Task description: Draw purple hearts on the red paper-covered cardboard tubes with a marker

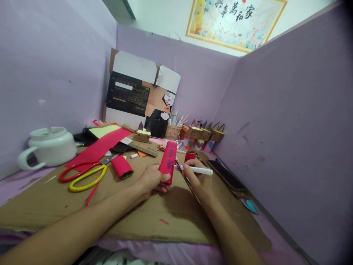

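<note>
My left hand [156, 179] grips the lower end of a long red paper-covered piece [167, 157], tilted up off the cardboard. Purple oval patches run along its face. A white marker [200, 170] is pinched in my right hand [199, 180], its purple tip at the right edge of the red piece. Left of my left hand lies a short red tube [122, 167] with its brown open end towards me. Another short red tube [190, 156] stands just beyond my right hand, partly hidden by it.
Scissors [88, 176] with red and yellow handles lie at left, near a white mug [51, 147]. A phone [227, 174] rests at right. Small cardboard cat heads [204, 132] and a pen basket [173, 131] stand at the back, beside an unfolded carton [129, 92]. Purple walls enclose the cardboard mat [124, 224].
</note>
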`<state>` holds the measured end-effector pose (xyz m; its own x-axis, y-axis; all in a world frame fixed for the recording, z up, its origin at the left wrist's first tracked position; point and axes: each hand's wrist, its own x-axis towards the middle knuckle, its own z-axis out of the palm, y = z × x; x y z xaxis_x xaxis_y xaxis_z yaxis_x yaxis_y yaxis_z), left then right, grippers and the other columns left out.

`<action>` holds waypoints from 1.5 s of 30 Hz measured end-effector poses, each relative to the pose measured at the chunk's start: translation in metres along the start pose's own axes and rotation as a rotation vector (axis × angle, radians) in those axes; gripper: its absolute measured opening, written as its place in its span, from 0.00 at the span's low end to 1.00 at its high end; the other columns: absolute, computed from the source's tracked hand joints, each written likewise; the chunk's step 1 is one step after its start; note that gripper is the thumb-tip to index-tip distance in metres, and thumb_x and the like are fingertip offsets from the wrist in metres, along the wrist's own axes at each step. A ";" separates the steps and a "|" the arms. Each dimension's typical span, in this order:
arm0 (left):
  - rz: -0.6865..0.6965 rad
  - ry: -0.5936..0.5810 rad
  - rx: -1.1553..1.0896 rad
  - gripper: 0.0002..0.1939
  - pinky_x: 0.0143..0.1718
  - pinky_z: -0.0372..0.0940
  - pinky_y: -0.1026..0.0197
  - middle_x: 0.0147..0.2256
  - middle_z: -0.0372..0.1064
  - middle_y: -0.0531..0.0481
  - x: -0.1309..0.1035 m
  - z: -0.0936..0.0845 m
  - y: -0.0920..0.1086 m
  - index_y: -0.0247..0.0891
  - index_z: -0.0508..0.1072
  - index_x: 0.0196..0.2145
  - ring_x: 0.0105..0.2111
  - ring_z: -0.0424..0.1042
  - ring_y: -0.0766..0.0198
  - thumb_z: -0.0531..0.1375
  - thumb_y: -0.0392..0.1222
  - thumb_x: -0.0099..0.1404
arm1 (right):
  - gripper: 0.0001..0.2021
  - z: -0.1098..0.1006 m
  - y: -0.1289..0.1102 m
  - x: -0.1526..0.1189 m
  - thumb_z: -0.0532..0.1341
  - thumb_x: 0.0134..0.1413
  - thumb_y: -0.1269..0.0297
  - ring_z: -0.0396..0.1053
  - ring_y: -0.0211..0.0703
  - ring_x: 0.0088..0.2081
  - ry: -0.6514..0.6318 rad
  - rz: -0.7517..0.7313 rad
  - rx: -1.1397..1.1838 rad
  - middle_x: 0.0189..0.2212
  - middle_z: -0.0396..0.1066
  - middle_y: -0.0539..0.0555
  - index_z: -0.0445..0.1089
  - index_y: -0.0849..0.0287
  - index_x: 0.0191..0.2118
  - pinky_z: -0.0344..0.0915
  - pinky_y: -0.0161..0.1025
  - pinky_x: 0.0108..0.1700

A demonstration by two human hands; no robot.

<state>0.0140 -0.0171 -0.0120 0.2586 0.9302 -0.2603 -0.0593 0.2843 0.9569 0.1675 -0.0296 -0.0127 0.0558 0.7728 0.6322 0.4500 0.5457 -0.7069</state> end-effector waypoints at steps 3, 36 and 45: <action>0.006 -0.004 0.000 0.05 0.16 0.61 0.70 0.18 0.67 0.52 0.000 0.000 -0.001 0.34 0.64 0.29 0.15 0.68 0.68 0.58 0.31 0.53 | 0.10 0.001 0.001 0.000 0.56 0.52 0.59 0.61 0.36 0.18 0.007 -0.009 -0.012 0.16 0.65 0.47 0.65 0.58 0.26 0.56 0.32 0.22; 0.007 0.004 0.016 0.05 0.16 0.61 0.69 0.19 0.68 0.51 -0.002 0.002 0.002 0.34 0.64 0.29 0.15 0.68 0.68 0.56 0.30 0.52 | 0.10 0.002 -0.005 -0.002 0.55 0.53 0.59 0.59 0.34 0.18 -0.119 -0.022 -0.081 0.17 0.66 0.49 0.66 0.59 0.27 0.53 0.31 0.20; 0.003 0.006 0.009 0.04 0.16 0.61 0.70 0.18 0.68 0.51 -0.001 0.001 0.003 0.34 0.64 0.29 0.15 0.68 0.68 0.55 0.30 0.54 | 0.09 0.002 -0.001 -0.002 0.57 0.51 0.60 0.59 0.34 0.17 -0.068 0.007 -0.008 0.15 0.65 0.48 0.65 0.59 0.26 0.53 0.31 0.19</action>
<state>0.0149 -0.0176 -0.0091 0.2530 0.9325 -0.2577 -0.0519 0.2791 0.9589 0.1650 -0.0311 -0.0135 -0.0020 0.7972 0.6038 0.4565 0.5379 -0.7087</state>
